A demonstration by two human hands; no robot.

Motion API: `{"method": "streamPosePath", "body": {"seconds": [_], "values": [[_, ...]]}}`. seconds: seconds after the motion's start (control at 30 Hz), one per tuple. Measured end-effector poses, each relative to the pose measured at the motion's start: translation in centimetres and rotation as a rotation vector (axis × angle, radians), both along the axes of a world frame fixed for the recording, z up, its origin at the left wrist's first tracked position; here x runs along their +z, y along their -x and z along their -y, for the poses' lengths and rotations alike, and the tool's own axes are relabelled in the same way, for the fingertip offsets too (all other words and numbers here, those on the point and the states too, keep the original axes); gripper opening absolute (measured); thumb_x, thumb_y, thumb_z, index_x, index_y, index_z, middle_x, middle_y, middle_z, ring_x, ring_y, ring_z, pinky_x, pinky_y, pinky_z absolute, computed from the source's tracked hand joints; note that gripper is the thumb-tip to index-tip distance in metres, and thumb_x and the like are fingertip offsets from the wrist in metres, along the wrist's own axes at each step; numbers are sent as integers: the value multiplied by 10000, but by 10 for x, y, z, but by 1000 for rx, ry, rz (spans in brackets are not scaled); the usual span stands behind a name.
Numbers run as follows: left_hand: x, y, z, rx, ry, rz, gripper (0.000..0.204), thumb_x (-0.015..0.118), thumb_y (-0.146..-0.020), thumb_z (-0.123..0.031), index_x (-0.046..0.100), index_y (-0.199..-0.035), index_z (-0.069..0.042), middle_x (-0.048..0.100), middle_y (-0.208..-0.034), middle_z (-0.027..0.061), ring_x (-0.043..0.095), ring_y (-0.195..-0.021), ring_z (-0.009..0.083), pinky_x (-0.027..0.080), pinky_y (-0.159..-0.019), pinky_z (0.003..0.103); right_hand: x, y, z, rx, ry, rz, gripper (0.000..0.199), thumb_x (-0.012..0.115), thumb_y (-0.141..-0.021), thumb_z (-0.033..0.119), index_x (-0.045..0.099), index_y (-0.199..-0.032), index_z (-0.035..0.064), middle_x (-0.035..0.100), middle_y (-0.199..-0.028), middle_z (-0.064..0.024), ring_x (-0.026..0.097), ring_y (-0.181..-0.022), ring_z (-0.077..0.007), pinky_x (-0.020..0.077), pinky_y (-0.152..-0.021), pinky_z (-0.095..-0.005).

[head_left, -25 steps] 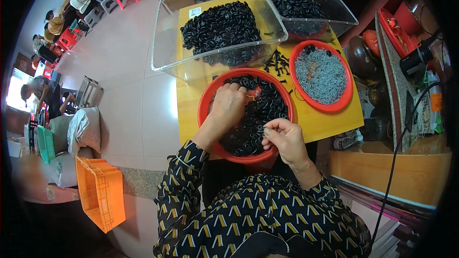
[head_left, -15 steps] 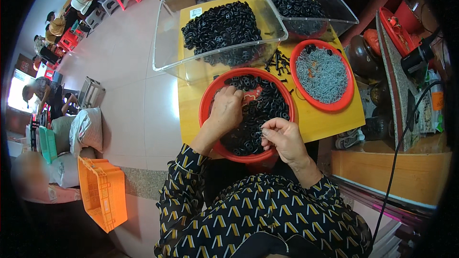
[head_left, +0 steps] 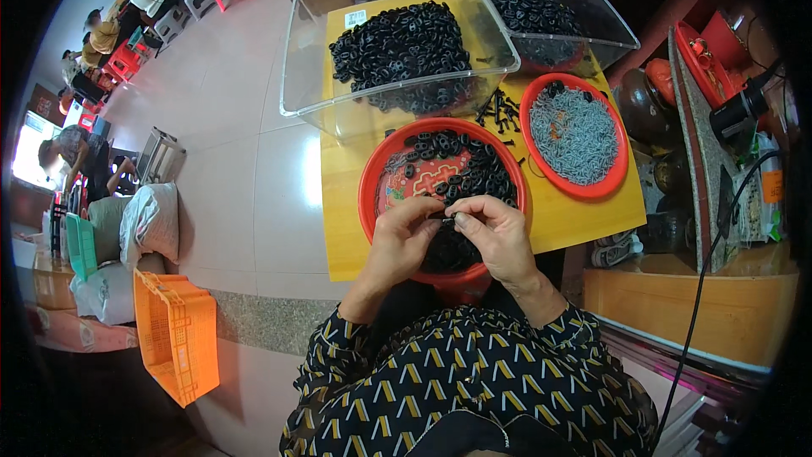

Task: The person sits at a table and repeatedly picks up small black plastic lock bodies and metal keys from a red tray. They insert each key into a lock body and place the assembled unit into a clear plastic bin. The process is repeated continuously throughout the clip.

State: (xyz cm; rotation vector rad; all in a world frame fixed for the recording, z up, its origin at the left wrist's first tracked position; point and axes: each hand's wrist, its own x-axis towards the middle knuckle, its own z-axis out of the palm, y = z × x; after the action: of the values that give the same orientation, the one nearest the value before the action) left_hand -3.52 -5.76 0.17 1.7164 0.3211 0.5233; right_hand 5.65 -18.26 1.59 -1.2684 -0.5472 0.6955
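While the two hands met above the near side of the red basin (head_left: 436, 123), we had a tight, tidy pinch on view! The left hand (head_left: 406, 239) and the right hand (head_left: 501, 241) both had thumb and fingers together, clamped on one small piece (head_left: 449, 217) between them; the fingertips hid its kind. We took that double hold as a way to steady something so little, and the spot over the basin as a catch for anything dropped. Inside lay black rings (head_left: 488, 171), thickest at its right. Just right of the basin we had a red tray (head_left: 626, 148) of grey screw-like pieces (head_left: 575, 140), presumably set there for easy reach; beyond the basin stood a clear bin (head_left: 338, 104) heaped with black parts. And the writing? We spotted a white label (head_left: 355, 19) beyond the basin, too small for us to read, and a pale-lined pattern (head_left: 427, 179) on the basin's floor. No brand was clear to us.
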Motion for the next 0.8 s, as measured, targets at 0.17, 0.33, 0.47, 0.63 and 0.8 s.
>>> {"method": "streamPosePath", "body": {"seconds": [0.17, 0.33, 0.47, 0.63, 0.8], "values": [[-8, 10, 0, -8, 286, -56, 168, 570, -773, 62, 555, -937, 27, 578, -830, 39, 545, -819, 98, 444, -707, 235, -3, 6, 0, 13, 39, -52, 96, 536, -842, 43, 579, -917, 0, 582, -822, -7, 519, -755, -49, 429, -679, -194], [-9, 11, -3, -40, 121, -18, 191, 576, -766, 67, 543, -948, 21, 573, -834, 31, 545, -786, 92, 443, -699, 213, -4, 4, 0, 41, 46, 25, 116, 532, -843, 37, 580, -942, -2, 608, -897, -56, 556, -783, -84, 463, -716, -214], [-2, 12, 5, 46, 464, 33, 166, 576, -774, 51, 539, -934, 21, 573, -836, 42, 544, -759, 99, 446, -692, 216, -3, 8, -1, 29, 40, -69, 112, 530, -842, 34, 577, -936, -6, 604, -884, -65, 556, -765, -91, 478, -697, -222], [-11, 15, 7, 60, 617, 79, 139, 595, -774, 10, 546, -904, 7, 584, -814, 46, 568, -734, 112, 465, -669, 222, -6, 11, -4, 17, 2, -186, 90, 539, -840, 53, 575, -906, 3, 570, -784, -5, 535, -718, -62, 458, -625, -197], [-12, 25, 1, 22, 757, 88, 187, 603, -785, -21, 558, -961, 18, 582, -784, 56, 546, -688, 115, 441, -605, 225, -1, 5, 0, 52, 135, -178, 83, 556, -830, 64, 569, -882, 0, 576, -755, -20, 548, -645, -66, 463, -537, -190]]}}
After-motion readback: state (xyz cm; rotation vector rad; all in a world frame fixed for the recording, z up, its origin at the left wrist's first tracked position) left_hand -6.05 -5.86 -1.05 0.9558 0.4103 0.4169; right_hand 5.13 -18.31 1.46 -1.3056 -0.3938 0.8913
